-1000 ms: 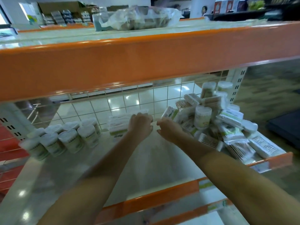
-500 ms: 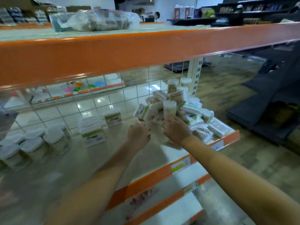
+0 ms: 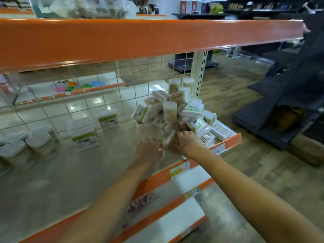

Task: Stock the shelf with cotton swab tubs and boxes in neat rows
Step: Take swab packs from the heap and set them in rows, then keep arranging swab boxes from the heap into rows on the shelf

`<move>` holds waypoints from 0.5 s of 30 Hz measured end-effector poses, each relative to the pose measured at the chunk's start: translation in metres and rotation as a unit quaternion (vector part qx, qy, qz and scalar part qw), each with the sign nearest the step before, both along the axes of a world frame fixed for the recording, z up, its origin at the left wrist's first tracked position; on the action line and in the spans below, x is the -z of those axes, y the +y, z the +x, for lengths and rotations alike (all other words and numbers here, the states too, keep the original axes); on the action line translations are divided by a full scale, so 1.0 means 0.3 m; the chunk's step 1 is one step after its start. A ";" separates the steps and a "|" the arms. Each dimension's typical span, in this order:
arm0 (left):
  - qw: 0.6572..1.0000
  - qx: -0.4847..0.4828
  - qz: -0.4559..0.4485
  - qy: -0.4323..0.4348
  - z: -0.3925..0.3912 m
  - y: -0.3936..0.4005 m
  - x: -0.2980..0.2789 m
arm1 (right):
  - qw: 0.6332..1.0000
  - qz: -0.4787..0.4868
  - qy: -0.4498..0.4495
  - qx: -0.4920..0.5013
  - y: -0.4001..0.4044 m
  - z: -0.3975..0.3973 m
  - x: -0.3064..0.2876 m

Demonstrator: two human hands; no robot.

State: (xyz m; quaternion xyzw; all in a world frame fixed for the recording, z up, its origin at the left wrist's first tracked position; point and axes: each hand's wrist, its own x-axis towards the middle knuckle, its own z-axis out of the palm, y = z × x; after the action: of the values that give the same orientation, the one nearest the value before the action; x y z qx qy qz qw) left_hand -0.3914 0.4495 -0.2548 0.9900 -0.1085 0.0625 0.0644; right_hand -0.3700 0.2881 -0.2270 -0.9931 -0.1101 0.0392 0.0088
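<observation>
Orange metal edges the shelf (image 3: 226, 145) in the head view, and a second orange beam (image 3: 140, 37) runs across the top of the picture. On the shelf's pale board, at about 2 o'clock from the picture's middle, lies a loose pile of cotton swab packs (image 3: 175, 111), tubs and flat boxes tumbled over one another against the white wire grid (image 3: 87, 102) at the back. A clear tub (image 3: 169, 111) stands upright at the front of the pile.

The right hand (image 3: 186, 141) is at the near foot of the pile, its grip curled round a box of wooden-stick swabs (image 3: 171, 140) that lies tilted with the stick ends showing. The left hand (image 3: 149, 149) is just beside it at 9 o'clock, fingers bent, knuckles up; blur hides whether its grip holds anything or only touches the box, so I cannot tell.

Farther along at 9 o'clock, well apart from the hands, stand two rectangular boxes with green labels: the larger box (image 3: 84, 135) nearer the front, the smaller box (image 3: 107, 119) behind it near the grid. At the far 9 o'clock edge stands a cluster of round tubs (image 3: 35, 142) with white lids, upright and close together.

Below, at 6 o'clock, two lower shelves (image 3: 175, 223) step outward with orange fronts and price tags. A plastic bag (image 3: 82, 7) sits on top at 12 o'clock. The wood-pattern floor (image 3: 245, 95) stretches away at 3 o'clock toward dark racks (image 3: 289, 95).
</observation>
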 end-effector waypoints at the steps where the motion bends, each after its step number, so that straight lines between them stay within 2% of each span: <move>1: 1.000 -0.002 -0.001 0.002 -0.002 -0.001 0.001 | 1.000 0.003 0.001 0.003 0.000 -0.004 0.001; 7: 0.999 -0.009 -0.042 0.021 -0.023 -0.008 0.012 | 0.997 0.075 0.014 0.028 -0.012 -0.025 0.012; 15: 0.995 -0.042 -0.093 0.021 -0.067 -0.012 0.025 | 0.969 0.244 0.015 0.044 0.004 -0.050 0.020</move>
State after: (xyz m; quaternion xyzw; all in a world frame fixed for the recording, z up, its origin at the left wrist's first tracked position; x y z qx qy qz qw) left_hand -0.4114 0.4458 -0.2624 0.9845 -0.0594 0.0545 0.1555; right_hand -0.3849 0.2894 -0.2331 -0.9641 -0.0719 0.0257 0.2543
